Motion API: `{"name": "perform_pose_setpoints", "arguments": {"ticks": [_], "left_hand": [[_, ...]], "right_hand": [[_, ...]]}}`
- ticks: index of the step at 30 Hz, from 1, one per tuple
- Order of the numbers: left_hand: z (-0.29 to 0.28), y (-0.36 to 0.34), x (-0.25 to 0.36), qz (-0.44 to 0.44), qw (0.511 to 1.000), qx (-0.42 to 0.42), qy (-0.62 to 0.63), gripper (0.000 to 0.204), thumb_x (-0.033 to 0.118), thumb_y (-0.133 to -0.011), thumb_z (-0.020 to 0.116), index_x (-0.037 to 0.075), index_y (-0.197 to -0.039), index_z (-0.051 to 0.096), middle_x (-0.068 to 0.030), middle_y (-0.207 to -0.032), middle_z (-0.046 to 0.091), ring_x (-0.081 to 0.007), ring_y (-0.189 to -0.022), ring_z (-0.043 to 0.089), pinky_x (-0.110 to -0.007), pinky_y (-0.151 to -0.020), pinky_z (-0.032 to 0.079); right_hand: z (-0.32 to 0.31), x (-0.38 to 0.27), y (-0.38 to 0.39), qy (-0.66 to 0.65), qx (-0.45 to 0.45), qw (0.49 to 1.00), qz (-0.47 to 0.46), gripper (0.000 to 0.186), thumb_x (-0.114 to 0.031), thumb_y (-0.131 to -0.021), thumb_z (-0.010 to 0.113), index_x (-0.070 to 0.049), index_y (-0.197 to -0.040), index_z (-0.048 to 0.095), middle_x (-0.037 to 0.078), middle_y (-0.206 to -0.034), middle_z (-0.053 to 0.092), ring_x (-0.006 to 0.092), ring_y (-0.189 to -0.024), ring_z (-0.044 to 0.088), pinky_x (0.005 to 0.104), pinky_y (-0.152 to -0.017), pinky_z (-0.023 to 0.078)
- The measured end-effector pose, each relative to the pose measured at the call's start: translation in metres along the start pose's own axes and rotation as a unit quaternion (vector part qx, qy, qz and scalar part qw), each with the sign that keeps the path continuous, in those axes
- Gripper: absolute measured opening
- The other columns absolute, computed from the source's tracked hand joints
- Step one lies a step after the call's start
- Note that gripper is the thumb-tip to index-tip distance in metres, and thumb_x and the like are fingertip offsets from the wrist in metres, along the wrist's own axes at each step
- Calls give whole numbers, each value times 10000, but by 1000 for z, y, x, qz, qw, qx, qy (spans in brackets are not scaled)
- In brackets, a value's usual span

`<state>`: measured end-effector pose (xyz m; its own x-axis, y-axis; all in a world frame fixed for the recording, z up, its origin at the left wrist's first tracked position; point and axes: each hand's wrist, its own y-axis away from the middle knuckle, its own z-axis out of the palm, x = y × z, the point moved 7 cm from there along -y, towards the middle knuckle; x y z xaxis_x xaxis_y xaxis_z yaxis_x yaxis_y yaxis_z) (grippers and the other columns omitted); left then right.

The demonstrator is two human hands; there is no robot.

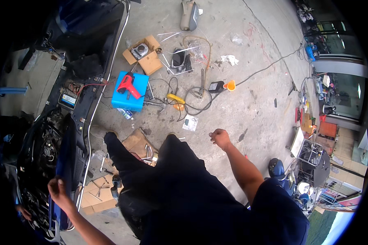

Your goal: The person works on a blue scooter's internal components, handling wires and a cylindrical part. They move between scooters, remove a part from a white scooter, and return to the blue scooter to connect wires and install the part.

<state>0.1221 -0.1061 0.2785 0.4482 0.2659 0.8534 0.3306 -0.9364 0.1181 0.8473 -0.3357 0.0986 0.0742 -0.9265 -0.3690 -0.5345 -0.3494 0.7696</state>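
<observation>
I stand on a concrete floor beside a partly stripped blue scooter (69, 61) on my left. My left hand (59, 190) is low at the left, against the edge of the scooter's blue side panel (65, 163), next to the exposed engine and wiring (41, 147). Its fingers are partly hidden, so I cannot tell whether it grips the panel. My right hand (220, 138) hangs in front of me over bare floor, fingers curled into a loose fist with nothing in it. My dark trouser legs (151, 171) fill the middle.
A blue case (131, 102) carries a red power tool (129, 85). Nearby lie an open cardboard box (145, 53), an orange funnel (230, 85), a yellow tool (176, 98), cables, and flattened cardboard with wrenches (96, 194). Another scooter (290, 179) is parked at the right.
</observation>
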Motion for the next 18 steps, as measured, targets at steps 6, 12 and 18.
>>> {"name": "perform_pose_setpoints", "arguments": {"ticks": [6,12,18], "left_hand": [[36,172,25,-185,979,48,65,352,246,-1013,566,-13,-1247,527,9,-627,485,-83,-586,467,-303,-732,541],[150,193,86,-176,951,-32,250,541,128,-907,666,-23,-1381,453,-105,-1072,556,-219,-997,604,-380,-887,545],[373,202,137,-334,775,-213,493,567,451,-1014,503,-10,-1344,498,-186,-1301,561,-320,-1172,578,-458,-1025,461]], "right_hand": [[-76,88,-2,-117,68,990,42,120,-87,-861,631,-6,-948,654,106,-805,661,194,-678,672,325,-553,547],[-49,-65,40,-82,2,974,-211,326,-170,-924,661,-3,-1200,614,127,-997,684,178,-835,661,308,-724,530],[47,-259,240,22,-159,722,-673,467,-222,-879,696,-12,-1283,592,184,-1306,593,351,-1262,525,426,-1074,396]]}}
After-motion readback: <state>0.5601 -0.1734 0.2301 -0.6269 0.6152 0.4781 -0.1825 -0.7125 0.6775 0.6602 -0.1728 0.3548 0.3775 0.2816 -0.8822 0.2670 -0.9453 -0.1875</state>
